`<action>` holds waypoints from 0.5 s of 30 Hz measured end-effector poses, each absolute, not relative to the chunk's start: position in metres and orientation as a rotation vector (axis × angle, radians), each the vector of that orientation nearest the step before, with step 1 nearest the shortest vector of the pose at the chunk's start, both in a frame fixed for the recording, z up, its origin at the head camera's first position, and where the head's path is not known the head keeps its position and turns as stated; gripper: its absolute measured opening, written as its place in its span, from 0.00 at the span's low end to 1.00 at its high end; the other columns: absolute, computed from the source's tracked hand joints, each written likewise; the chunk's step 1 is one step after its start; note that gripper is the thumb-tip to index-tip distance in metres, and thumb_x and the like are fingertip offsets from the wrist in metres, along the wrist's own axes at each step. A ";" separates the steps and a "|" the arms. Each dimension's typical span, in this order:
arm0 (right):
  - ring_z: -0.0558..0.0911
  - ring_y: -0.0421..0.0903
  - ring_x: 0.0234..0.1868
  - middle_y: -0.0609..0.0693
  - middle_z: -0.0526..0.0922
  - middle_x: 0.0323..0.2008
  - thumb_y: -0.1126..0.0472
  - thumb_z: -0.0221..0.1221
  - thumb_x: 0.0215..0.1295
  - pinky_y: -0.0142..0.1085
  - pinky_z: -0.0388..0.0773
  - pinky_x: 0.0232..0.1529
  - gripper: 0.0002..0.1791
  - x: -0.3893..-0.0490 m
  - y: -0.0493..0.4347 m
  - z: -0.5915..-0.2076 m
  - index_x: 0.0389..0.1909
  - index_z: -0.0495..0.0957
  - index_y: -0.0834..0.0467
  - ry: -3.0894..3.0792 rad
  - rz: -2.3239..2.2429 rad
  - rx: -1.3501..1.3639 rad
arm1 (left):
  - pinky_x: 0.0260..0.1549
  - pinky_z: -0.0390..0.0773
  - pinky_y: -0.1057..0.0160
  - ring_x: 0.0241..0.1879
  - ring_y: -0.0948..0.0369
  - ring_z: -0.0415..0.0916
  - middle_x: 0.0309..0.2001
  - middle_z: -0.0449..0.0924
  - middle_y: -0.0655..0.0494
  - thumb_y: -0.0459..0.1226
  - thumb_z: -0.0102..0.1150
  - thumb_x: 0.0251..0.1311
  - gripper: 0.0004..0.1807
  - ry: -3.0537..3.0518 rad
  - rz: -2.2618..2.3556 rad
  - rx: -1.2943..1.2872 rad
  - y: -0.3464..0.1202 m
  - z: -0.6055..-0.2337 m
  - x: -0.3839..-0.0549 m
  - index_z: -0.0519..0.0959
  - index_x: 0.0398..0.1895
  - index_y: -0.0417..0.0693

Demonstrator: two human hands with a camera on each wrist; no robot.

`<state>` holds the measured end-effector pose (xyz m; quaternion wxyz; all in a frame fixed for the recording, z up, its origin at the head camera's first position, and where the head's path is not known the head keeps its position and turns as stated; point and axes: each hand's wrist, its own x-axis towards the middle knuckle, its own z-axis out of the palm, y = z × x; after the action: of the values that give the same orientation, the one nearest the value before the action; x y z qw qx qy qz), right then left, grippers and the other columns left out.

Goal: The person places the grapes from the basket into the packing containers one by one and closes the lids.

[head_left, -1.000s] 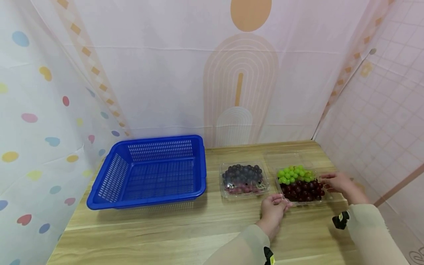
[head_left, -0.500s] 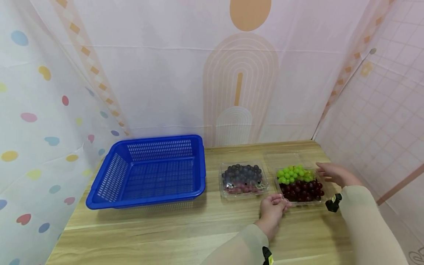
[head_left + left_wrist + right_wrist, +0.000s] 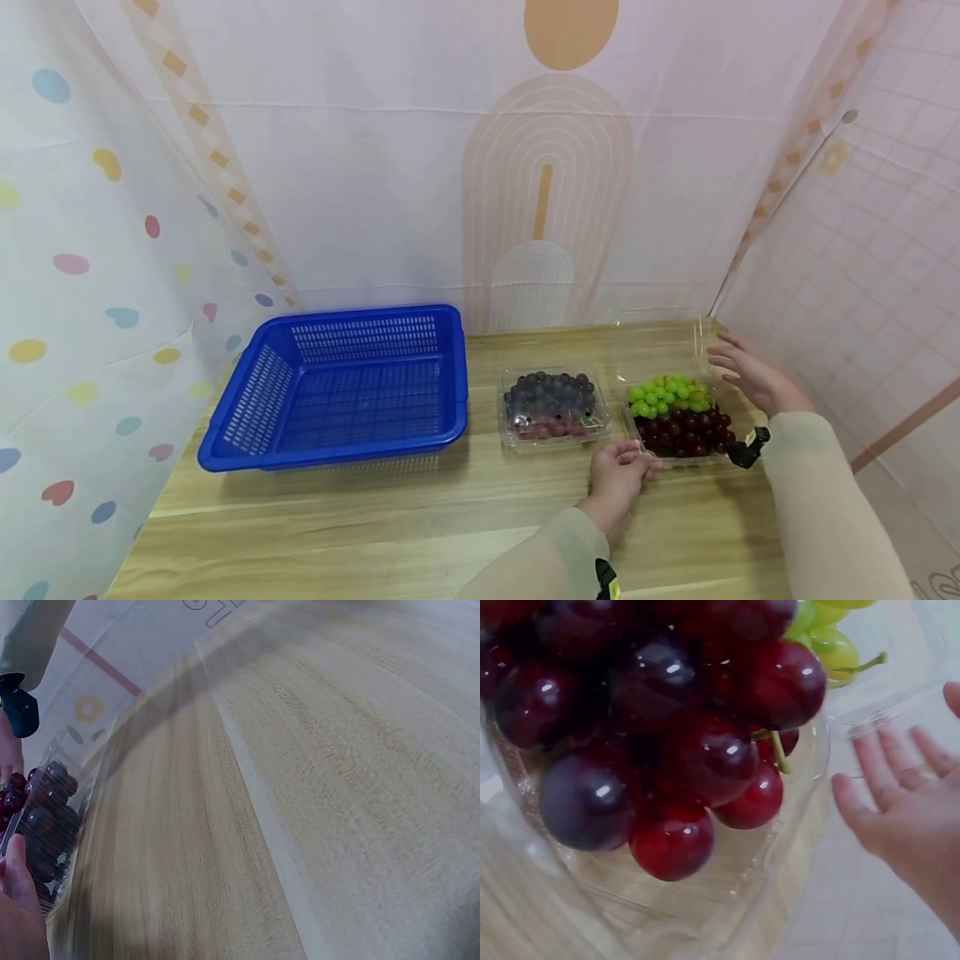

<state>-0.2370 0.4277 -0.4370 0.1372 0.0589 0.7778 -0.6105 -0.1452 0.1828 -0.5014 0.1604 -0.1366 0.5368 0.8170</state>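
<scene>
A clear plastic clamshell box [image 3: 678,461] stands at the right of the table, its lid [image 3: 656,350] tilted up at the back. Green grapes [image 3: 669,395] lie in its far half and dark red grapes [image 3: 684,432] in its near half. My left hand [image 3: 617,482] pinches the near left corner of the box. In the left wrist view its thumb [image 3: 18,874] lies along the box's side. My right hand [image 3: 756,375] is beside the lid's right edge, fingers extended and slightly spread. The right wrist view has its fingers [image 3: 885,769] right at the clear plastic.
Left of this box is another clear box [image 3: 553,442], closed, with dark grapes [image 3: 550,393] and reddish ones showing through. A large blue plastic basket [image 3: 337,460] stands on the left of the wooden table [image 3: 360,533]. Patterned cloth walls [image 3: 360,192] border the table behind and at the sides.
My right hand has moved from the box's right side back and up to the lid. The lid has risen from lying nearly flat to a tilt. The left hand has stayed at its corner.
</scene>
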 end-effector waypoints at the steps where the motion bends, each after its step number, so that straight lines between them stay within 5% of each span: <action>1: 0.61 0.51 0.67 0.55 0.63 0.63 0.48 0.38 0.76 0.59 0.41 0.69 0.37 -0.236 0.427 -0.436 0.75 0.30 0.55 2.257 -1.827 0.170 | 0.30 0.81 0.64 0.28 0.57 0.83 0.29 0.78 0.50 0.23 0.59 0.56 0.08 1.530 2.334 -0.391 0.183 -0.501 -0.145 0.76 0.38 0.37; 4: 0.70 0.32 0.49 0.35 0.66 0.45 0.55 0.44 0.75 0.46 0.57 0.65 0.27 -0.230 0.426 -0.430 0.72 0.50 0.43 2.252 -2.015 0.109 | 0.30 0.81 0.64 0.28 0.58 0.83 0.29 0.78 0.49 0.23 0.60 0.55 0.08 1.521 2.337 -0.397 0.182 -0.501 -0.145 0.76 0.37 0.38; 7: 0.72 0.31 0.43 0.39 0.69 0.42 0.64 0.44 0.74 0.32 0.68 0.51 0.19 -0.222 0.425 -0.424 0.59 0.67 0.42 2.164 -2.249 0.017 | 0.31 0.81 0.64 0.28 0.57 0.83 0.30 0.78 0.49 0.23 0.60 0.55 0.08 1.515 2.343 -0.402 0.182 -0.500 -0.143 0.75 0.38 0.37; 15: 0.74 0.35 0.41 0.40 0.75 0.38 0.62 0.38 0.76 0.27 0.73 0.42 0.16 -0.194 0.429 -0.423 0.40 0.77 0.52 2.031 -2.456 -0.170 | 0.30 0.81 0.65 0.29 0.56 0.83 0.30 0.77 0.50 0.23 0.60 0.56 0.09 1.520 2.338 -0.405 0.182 -0.499 -0.142 0.75 0.39 0.37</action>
<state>-0.1939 0.4291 -0.4231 -0.0249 -0.0533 0.6362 -0.7693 -0.1417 0.1822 -0.4988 0.1613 -0.1420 0.5324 0.8188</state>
